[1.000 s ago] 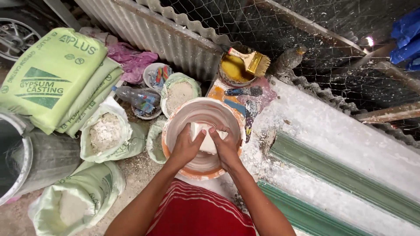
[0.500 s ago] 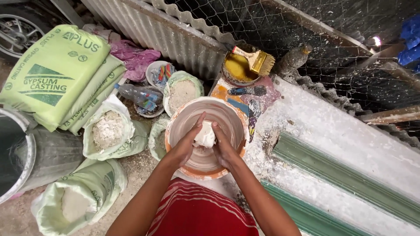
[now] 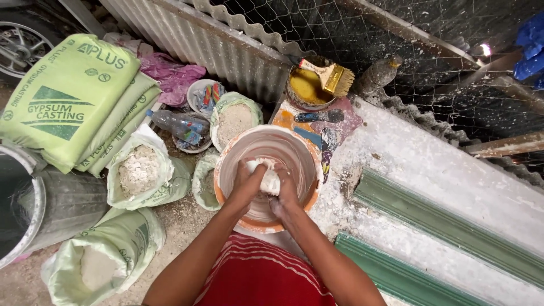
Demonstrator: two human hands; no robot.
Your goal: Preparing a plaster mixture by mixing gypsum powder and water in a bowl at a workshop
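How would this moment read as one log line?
left hand: on white plaster lump | right hand: on same lump | place: inside round orange plastic basin | nearby: yellow-bristled brush

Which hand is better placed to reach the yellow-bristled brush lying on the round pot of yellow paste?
Probably the right hand. It lies in the orange basin on the side nearer the yellow-bristled brush; the left hand would have to cross over it.
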